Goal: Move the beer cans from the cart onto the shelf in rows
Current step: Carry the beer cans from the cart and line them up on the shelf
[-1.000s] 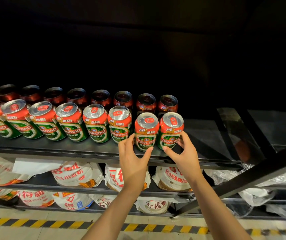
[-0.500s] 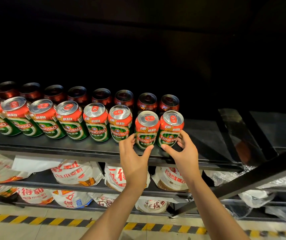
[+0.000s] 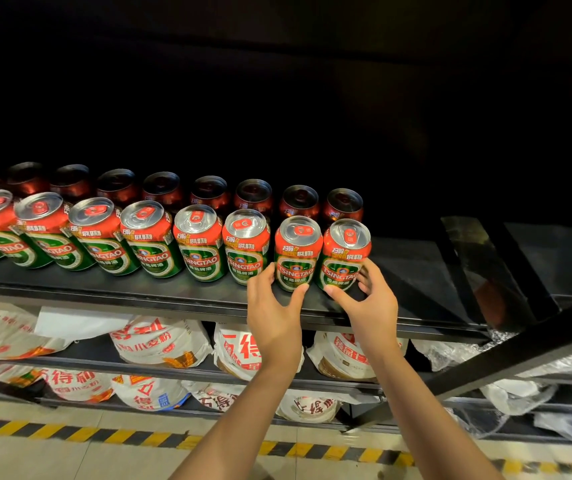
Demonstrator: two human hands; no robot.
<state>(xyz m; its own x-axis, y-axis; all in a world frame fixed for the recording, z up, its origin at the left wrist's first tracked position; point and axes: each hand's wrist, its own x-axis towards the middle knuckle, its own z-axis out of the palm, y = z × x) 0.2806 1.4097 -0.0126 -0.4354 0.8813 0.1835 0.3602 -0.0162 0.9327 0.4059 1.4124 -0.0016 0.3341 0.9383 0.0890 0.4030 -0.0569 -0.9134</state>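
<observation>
Two green-and-red aluminium Tsingtao beer cans stand upright at the right end of the front row. My left hand (image 3: 275, 306) pinches the base of the seventh can (image 3: 297, 253); my right hand (image 3: 370, 304) cups the eighth can (image 3: 345, 254). A back row (image 3: 208, 192) sits at 12 o'clock. The black metal shelf (image 3: 416, 271) lies bare toward 3 o'clock. Cart unseen, so remaining stock unknown.

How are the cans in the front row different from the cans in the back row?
The front row cans are brightly lit, so their silver tops, red bands and green labels show; the back row cans sit in shadow and look dark red. The front row stands near the shelf edge, the back row deeper in. Two front cans are held by hands; no back can is. Both rows stand upright, side by side.
</observation>
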